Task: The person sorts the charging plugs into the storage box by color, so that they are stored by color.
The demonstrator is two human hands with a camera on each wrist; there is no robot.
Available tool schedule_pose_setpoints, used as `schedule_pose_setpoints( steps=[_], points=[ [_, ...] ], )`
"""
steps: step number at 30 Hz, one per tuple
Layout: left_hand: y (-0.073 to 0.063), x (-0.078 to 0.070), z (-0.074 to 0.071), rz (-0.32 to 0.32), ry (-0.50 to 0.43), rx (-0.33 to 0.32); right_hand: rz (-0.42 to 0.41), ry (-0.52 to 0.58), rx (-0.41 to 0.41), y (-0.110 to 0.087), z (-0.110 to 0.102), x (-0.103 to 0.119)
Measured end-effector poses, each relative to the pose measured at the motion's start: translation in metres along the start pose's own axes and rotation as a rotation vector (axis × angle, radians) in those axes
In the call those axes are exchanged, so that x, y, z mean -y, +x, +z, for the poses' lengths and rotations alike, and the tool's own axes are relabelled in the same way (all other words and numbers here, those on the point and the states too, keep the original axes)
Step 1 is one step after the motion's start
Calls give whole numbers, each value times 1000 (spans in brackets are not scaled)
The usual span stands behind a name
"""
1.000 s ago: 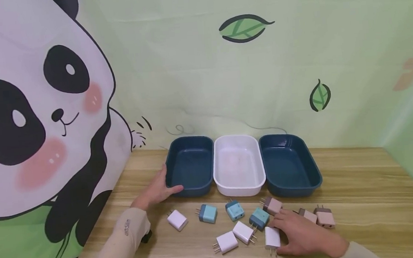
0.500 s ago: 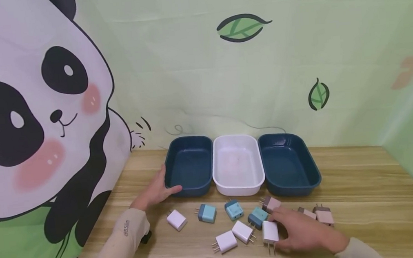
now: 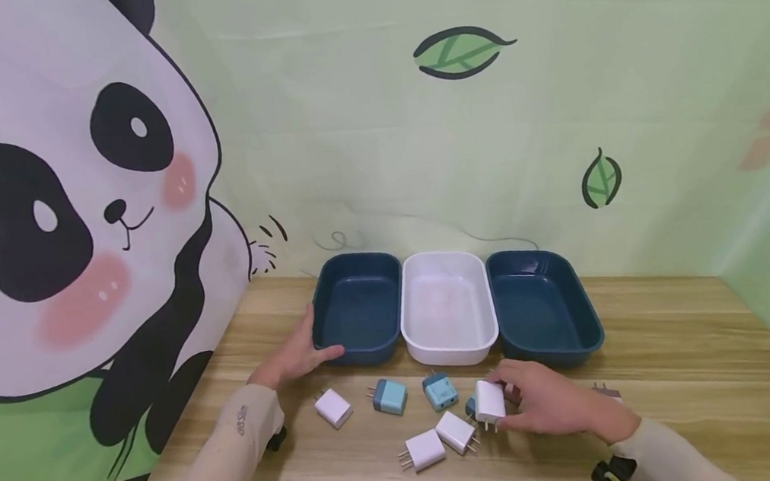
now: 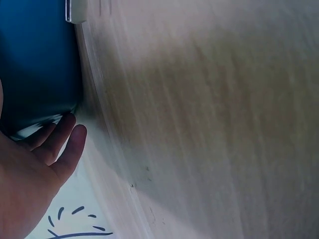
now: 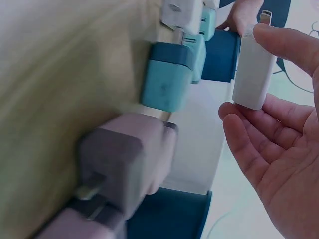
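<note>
My right hand pinches a white plug-in charger between thumb and fingertips, above the table and in front of the trays. Its metal prongs point toward me; in the right wrist view the white charger has its prong end by the thumb. At the left dark blue tray, my left hand rests against the near left corner, thumb at the front wall and fairly straight fingers along the side. A teal charger is partly hidden behind the held one. Pink chargers lie below my right hand, mostly covered in the head view.
A white tray and another dark blue tray stand in a row with the left one. On the wooden table lie white chargers and teal chargers. Behind rises a green cloth backdrop with a panda print.
My right hand has lifted the white charger off the table and carried it up and slightly left, toward the trays. The left hand stays at its tray.
</note>
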State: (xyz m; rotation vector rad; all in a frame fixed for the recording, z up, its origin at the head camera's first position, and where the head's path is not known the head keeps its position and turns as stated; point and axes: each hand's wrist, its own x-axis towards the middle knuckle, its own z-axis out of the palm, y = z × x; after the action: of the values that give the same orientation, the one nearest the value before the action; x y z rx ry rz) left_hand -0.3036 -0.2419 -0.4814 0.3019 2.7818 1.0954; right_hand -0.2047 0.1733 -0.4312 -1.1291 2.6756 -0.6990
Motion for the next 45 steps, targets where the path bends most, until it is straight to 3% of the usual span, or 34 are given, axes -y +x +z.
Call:
schedule_pose_setpoints(
  steps=[12,23,36,41,45],
  points=[
    [-2,-2,1,-3,-38,12,2,119,-16,44,-11,1],
    [-3,-2,-1,-21,-84,14,-16,128,-43,107,-26,11],
    [-2,-2,-2,8,-76,3,89,176,-53,177,-24,6],
    [-1,-3,-1,29,-92,-7,128,204,-36,196,-22,2],
    [-1,-3,0,5,-102,-4,155,221,-39,206,-19,-1]
  ],
)
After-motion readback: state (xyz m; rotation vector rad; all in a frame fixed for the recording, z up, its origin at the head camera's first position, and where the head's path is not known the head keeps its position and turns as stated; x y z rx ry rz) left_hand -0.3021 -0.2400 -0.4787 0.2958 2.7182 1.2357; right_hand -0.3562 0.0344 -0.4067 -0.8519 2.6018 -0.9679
